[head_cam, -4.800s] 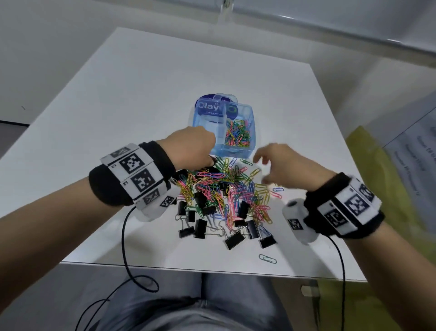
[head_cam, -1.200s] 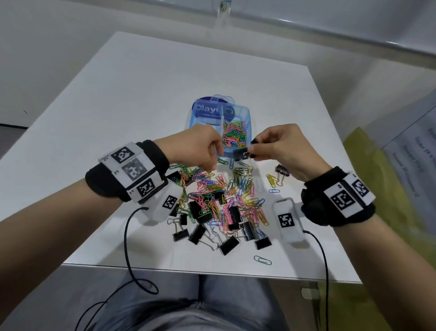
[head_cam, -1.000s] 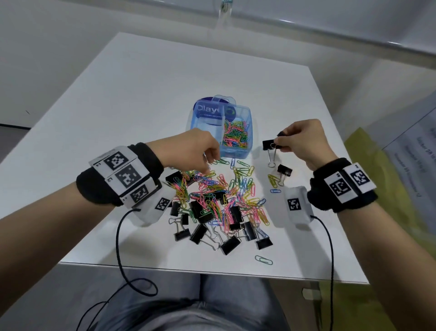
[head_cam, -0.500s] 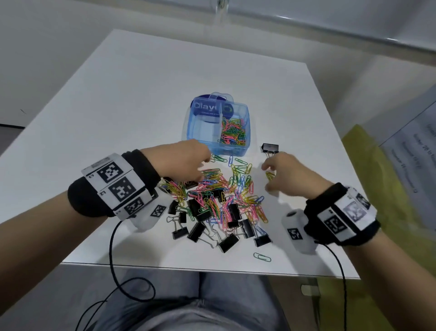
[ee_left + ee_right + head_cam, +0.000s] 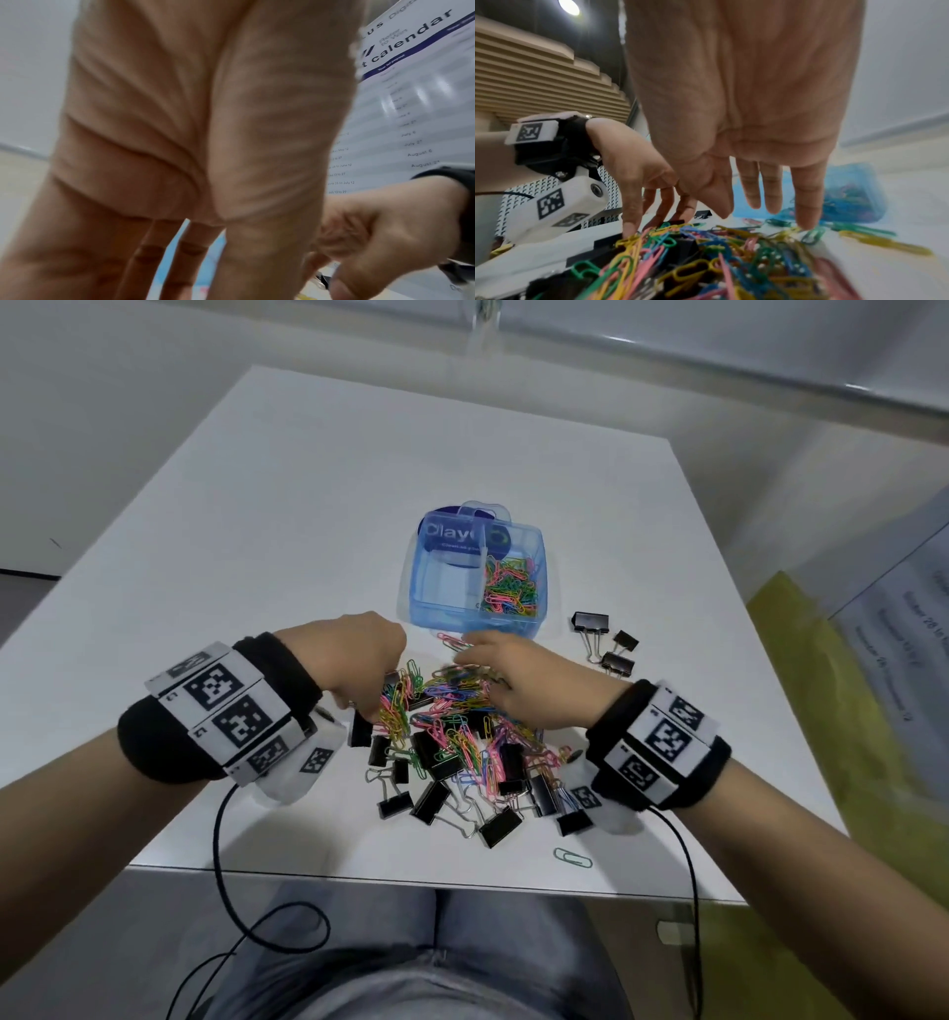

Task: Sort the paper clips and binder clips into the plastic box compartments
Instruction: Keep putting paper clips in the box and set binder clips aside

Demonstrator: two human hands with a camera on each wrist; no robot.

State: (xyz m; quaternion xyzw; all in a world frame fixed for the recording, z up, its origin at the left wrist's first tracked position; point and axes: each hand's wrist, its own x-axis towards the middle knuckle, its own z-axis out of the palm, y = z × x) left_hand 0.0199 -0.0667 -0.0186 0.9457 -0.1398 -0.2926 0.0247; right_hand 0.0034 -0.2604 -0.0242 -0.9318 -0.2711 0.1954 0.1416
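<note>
A mixed pile of coloured paper clips point(image 5: 452, 711) and black binder clips point(image 5: 436, 801) lies near the table's front edge. Behind it stands the blue plastic box point(image 5: 421, 588); its right compartment holds paper clips point(image 5: 511, 595), and its left one looks bare. Three binder clips point(image 5: 590, 621) lie apart on the table, right of the box. My left hand point(image 5: 369, 706) reaches down into the pile's left side with straight fingers point(image 5: 631, 219). My right hand point(image 5: 477, 660) hovers over the pile's far side, fingers straight point(image 5: 805, 213) and tips touching clips. Neither hand holds anything.
One green paper clip point(image 5: 572, 856) lies alone by the front edge. Black cables point(image 5: 221, 855) hang off the table's front. A yellow-green surface point(image 5: 821, 711) and a printed calendar sheet point(image 5: 914, 618) are to the right. My legs point(image 5: 411, 968) are under the table.
My right hand carried a binder clip to the right of the box, left it there, then came back left over the pile. My left hand stayed at the pile's left side.
</note>
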